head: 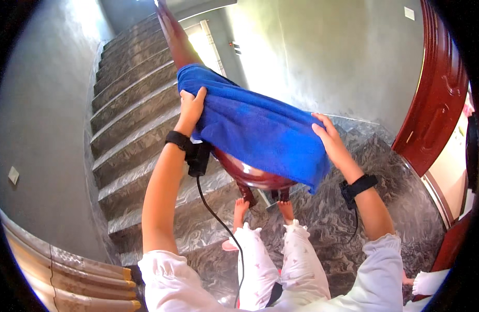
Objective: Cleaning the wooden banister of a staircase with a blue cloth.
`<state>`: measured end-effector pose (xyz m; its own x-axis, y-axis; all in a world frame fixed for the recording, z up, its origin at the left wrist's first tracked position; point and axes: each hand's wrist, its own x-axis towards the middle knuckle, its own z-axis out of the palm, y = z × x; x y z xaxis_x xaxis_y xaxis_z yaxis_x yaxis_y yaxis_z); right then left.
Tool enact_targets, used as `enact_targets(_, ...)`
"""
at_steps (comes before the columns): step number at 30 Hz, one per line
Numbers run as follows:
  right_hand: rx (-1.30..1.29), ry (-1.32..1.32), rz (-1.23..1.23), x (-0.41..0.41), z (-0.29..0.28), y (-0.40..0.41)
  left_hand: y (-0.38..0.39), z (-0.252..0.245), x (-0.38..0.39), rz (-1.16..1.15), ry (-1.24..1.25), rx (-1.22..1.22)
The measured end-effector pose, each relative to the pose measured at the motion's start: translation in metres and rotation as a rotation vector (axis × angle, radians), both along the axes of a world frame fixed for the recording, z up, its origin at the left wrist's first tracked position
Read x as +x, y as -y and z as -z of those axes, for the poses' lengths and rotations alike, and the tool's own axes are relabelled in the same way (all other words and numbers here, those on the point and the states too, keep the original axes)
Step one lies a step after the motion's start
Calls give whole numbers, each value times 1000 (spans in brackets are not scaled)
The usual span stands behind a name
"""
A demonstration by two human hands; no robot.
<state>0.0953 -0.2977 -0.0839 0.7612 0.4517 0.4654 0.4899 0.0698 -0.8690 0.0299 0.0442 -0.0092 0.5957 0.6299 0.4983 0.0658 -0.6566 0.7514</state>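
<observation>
A blue cloth (259,128) is spread between my two hands over the top of a glossy dark red wooden newel post or banister end (251,171). At the cloth's upper left edge, my left hand (192,107) holds it with the thumb on top. My right hand (327,134) grips the cloth's right end. From under the cloth, a dark red handrail (177,39) runs up to the top left. Most of the rounded wood is hidden by the cloth; its lower curve shows.
Marbled stone stairs (134,124) climb on the left beside a grey wall (48,128). A carved red door (438,109) stands at the right. Another person's sleeve (430,282) shows at the lower right. A black cable (228,230) hangs from my left wrist device.
</observation>
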Motion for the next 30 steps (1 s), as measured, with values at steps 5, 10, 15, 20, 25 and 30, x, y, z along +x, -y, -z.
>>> enact_targets(5, 35, -5, 16, 9, 13, 9, 30, -35, -15, 306, -165, -165)
enact_targets(10, 66, -101, -30, 4, -1, -2, 1, -21, -4, 279, 26, 3)
enact_targets(15, 3, -147, -4, -7, -6, 1, 25, 0, -16, -51, -151, 128)
enact_targets(20, -39, -202, 26, -11, -6, 22, 58, -7, -69, -178, -140, 544)
enact_targets(25, 112, 385, 26, -18, -79, 29, 115, -52, -110, -43, -110, 1158)
enact_targets(30, 281, 705, 127, -69, -166, 34, 170, -82, -126, 24, -59, 1335)
